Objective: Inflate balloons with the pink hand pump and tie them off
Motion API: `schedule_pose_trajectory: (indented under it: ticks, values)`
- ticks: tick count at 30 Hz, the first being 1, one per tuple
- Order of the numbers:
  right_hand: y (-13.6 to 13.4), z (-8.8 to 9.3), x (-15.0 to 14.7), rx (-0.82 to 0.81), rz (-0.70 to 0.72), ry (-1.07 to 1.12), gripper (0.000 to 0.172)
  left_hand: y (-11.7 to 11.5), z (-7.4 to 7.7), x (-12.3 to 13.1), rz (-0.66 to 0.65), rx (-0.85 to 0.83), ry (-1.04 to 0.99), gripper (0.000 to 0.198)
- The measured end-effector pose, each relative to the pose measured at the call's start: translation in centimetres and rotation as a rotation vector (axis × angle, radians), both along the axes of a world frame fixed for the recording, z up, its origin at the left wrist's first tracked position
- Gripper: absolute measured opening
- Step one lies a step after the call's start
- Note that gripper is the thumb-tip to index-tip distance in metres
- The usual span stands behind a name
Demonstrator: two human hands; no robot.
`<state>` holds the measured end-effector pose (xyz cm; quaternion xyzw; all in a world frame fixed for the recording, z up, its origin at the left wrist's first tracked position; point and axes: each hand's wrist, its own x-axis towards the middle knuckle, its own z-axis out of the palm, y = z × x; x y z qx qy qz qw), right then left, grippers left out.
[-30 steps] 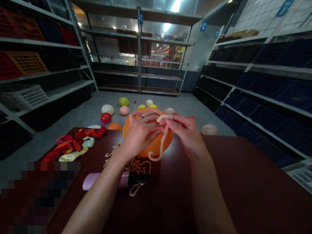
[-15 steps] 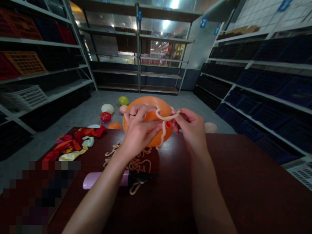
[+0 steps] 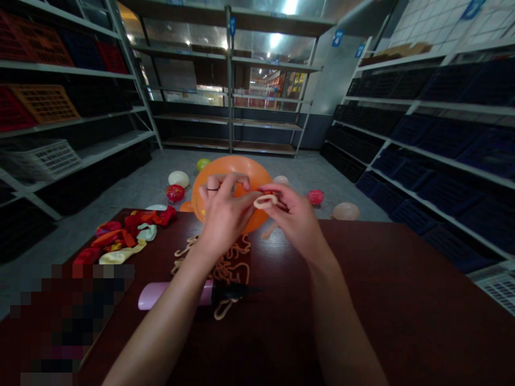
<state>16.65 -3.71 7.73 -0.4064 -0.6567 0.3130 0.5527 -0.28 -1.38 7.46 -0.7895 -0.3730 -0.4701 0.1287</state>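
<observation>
My left hand (image 3: 223, 214) grips the neck area of a large inflated orange balloon (image 3: 231, 174), which stands upright behind both hands. My right hand (image 3: 292, 217) pinches a thin beige modelling balloon (image 3: 264, 201), bent into a small loop against the orange balloon, and a short end shows below (image 3: 269, 231). On the dark wooden table (image 3: 382, 300), below my wrists, lies a tangle of similar thin beige balloons (image 3: 229, 265). A pink-and-black hand pump (image 3: 177, 294) lies beneath my left forearm.
Crumpled red, orange and cream balloons (image 3: 129, 234) lie at the table's left. Several inflated balloons rest on the grey floor beyond the table edge, including a red one (image 3: 175, 193). Metal shelves with plastic crates (image 3: 438, 139) line both sides. The table's lower left is pixelated.
The orange balloon has shifted left and lower. The long hanging beige strand is now drawn up into a small loop, and my hands have moved closer together.
</observation>
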Motion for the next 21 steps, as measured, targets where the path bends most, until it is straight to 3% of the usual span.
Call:
schedule_pose_trajectory:
  ticks: [3, 6, 13, 21]
  values:
    - [0.0, -0.4, -0.7, 0.059, -0.181, -0.247, 0.031, 0.2, -0.3, -0.2, 0.073, 0.065, 0.060, 0.013]
    - [-0.4, -0.1, -0.6, 0.116, -0.359, -0.531, 0.027, 0.4, -0.2, -0.7, 0.043, 0.135, 0.140, 0.016]
    - [-1.6, 0.8, -1.3, 0.127, -0.457, -0.998, 0.025, 1.1, -0.1, -1.6, -0.003, 0.299, 0.282, 0.014]
    - [-2.0, 1.0, -1.9, 0.011, -0.478, -1.145, 0.027, 0.7, 0.3, -1.1, 0.051, 0.362, 0.386, 0.016]
